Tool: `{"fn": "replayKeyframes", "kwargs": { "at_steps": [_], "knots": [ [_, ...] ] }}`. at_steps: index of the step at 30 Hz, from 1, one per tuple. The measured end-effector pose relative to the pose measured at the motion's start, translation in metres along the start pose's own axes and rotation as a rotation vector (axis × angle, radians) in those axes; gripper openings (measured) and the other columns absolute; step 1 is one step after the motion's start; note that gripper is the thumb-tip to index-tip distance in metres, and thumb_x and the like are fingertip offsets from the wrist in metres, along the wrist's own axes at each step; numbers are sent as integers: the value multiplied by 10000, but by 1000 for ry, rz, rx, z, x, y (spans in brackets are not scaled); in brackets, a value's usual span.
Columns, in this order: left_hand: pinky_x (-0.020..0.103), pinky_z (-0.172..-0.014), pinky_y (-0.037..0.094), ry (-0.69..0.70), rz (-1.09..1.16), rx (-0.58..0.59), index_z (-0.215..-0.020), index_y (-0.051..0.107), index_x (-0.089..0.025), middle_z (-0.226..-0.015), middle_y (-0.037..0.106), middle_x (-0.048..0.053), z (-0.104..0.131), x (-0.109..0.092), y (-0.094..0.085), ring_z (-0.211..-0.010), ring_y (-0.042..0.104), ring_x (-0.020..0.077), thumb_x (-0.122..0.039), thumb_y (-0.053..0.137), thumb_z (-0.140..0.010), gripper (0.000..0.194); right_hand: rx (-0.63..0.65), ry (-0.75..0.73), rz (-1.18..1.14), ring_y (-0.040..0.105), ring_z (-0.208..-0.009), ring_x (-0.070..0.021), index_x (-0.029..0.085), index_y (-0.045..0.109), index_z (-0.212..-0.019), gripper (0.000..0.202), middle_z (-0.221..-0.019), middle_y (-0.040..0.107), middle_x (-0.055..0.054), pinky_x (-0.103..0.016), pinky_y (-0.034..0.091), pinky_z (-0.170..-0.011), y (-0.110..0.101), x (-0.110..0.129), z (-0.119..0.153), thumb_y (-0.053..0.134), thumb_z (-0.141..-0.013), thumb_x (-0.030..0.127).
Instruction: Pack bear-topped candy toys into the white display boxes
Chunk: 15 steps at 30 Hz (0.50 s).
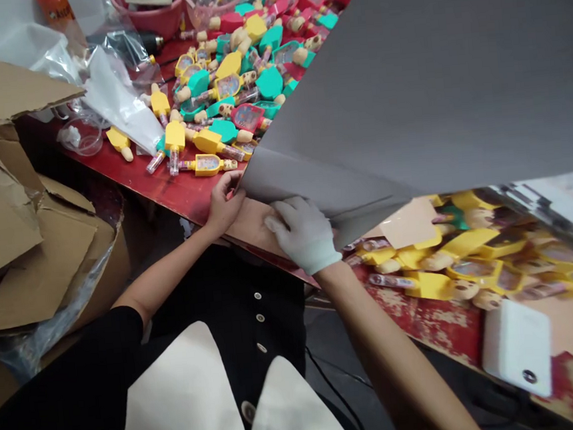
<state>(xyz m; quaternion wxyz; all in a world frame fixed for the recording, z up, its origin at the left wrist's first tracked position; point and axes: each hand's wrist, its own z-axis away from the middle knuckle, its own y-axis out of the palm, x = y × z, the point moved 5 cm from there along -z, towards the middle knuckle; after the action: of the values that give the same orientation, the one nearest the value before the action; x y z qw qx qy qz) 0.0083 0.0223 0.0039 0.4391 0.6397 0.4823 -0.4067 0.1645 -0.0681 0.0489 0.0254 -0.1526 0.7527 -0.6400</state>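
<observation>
White collar (192,397) is lying nearest; a grey board (405,84) is slanting rightward beyond the curled left hand (225,203) and gloved right hand (305,233), the latter nearer its middle, grips unclear.

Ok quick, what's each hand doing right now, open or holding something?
Left hand: curled at the corner of the grey sheet; grip can't be told.
Right hand: gloved, at the sheet's lower edge; grip can't be told.

1 red table (157,191) runs from the far left to the near right, its paint worn to pale patches on the right. Below its near edge, the grey floor (328,345) lies in shadow, while soft light reaches the tabletop.
</observation>
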Motion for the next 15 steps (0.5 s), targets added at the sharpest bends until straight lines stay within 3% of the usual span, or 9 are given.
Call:
{"fn": "replayKeyframes", "kwargs": {
  "at_steps": [3,6,9,12,14,15],
  "knots": [
    [282,-814,485,-1,2,5,-1014,606,-183,-949,657,35,1,0,-2,-876,610,154,-450,698,-893,308,-47,40,50,503,-1207,-368,137,559,-1464,559,-1369,548,-217,-528,444,-1014,3,5,15,453,-990,414],
    [271,-785,483,-7,4,19,-984,620,-181,-913,646,18,2,1,-1,-842,593,142,-527,736,-857,387,-67,-21,39,363,-1428,-417,116,472,-1535,641,-1547,426,-219,-600,316,-1171,11,15,22,435,-992,455],
    [292,-818,498,-42,87,68,-977,630,-177,-920,652,15,4,6,8,-871,603,155,-644,754,-798,515,16,-142,-19,322,-1489,-397,13,431,-1529,696,-1590,387,-241,-581,285,-1223,29,23,16,351,-1017,477],
    [315,-828,504,-62,101,60,-920,624,-180,-861,636,7,2,10,15,-860,602,165,-743,717,-774,588,28,-146,-37,325,-1501,-408,-19,442,-1512,736,-1603,375,-254,-612,278,-1228,36,21,10,326,-1023,519],
    [321,-804,501,-52,51,-11,-866,618,-180,-813,619,8,-3,4,1,-826,592,166,-783,658,-797,608,20,-203,-121,418,-1452,-392,10,530,-1445,694,-1547,463,-246,-598,358,-1191,25,21,11,331,-1029,528],
    [325,-800,500,-32,11,-60,-843,619,-181,-804,617,11,-5,-3,-14,-822,592,169,-791,639,-807,611,-4,-235,-194,485,-1405,-362,52,585,-1395,629,-1498,526,-223,-564,412,-1164,15,21,12,355,-1032,512]
  ]
}}
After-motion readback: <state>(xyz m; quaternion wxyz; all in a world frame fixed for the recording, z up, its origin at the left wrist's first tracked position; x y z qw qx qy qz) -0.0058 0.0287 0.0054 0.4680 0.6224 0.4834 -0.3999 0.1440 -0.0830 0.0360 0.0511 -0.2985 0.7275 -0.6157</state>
